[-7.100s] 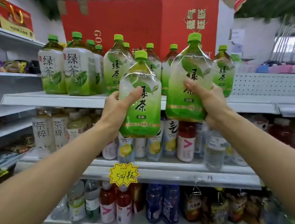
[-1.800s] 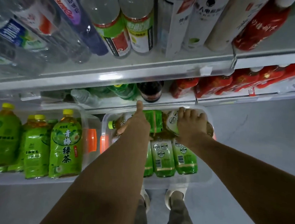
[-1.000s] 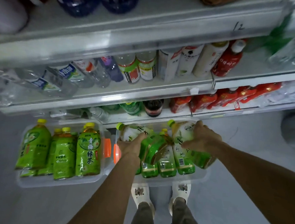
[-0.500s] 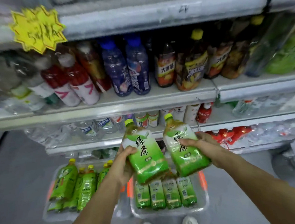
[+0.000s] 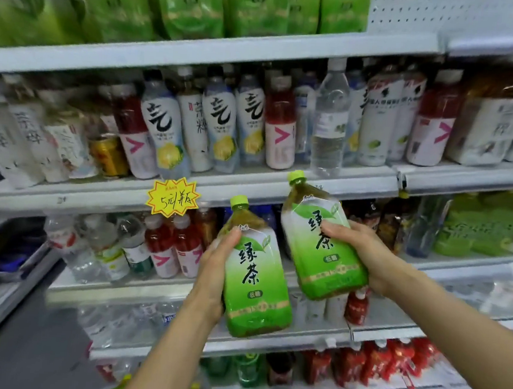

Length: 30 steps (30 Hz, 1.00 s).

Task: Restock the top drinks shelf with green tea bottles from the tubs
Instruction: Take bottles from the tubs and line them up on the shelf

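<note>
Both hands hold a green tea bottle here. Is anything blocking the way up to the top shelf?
Partly. The left hand and right hand each grip a bottle in open air, but green tea bottles already line the top shelf front. A free stretch shows only at the right, before the perforated back panel.

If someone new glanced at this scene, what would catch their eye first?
Two green tea bottles held up mid-frame: the left hand grips one bottle, the right hand grips the other bottle, tilted left. Next, the yellow starburst price tag on the shelf edge just left of them.
</note>
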Tool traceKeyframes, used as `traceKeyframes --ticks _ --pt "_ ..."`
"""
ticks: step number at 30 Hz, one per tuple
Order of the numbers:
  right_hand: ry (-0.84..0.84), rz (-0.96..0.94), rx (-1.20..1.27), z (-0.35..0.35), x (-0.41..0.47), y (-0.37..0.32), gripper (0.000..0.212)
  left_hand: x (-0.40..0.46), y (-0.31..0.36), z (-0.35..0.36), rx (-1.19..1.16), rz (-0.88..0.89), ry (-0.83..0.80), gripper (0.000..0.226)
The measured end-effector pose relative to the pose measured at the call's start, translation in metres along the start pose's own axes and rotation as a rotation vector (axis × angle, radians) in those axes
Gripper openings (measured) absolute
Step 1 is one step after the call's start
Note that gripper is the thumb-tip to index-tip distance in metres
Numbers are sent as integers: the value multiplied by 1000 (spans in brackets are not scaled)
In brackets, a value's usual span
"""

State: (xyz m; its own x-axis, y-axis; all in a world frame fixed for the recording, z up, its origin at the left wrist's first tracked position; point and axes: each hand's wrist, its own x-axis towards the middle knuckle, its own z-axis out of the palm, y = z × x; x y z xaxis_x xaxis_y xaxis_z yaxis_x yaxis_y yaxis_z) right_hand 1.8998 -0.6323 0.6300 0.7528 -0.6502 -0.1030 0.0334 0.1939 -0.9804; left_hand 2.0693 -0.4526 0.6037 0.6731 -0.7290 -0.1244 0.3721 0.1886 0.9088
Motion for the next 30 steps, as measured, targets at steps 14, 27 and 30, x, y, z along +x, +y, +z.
traceKeyframes --ticks 14,27,30 --pt "-65 -436 -24 27 24 -168 66 37 172 74 -23 383 -158 79" --pt "238 -859 -98 42 92 -313 90 91 263 144 104 637 -121 75" --pt "288 -831 -209 40 120 -316 99 105 271 148 144 663 -88 77"
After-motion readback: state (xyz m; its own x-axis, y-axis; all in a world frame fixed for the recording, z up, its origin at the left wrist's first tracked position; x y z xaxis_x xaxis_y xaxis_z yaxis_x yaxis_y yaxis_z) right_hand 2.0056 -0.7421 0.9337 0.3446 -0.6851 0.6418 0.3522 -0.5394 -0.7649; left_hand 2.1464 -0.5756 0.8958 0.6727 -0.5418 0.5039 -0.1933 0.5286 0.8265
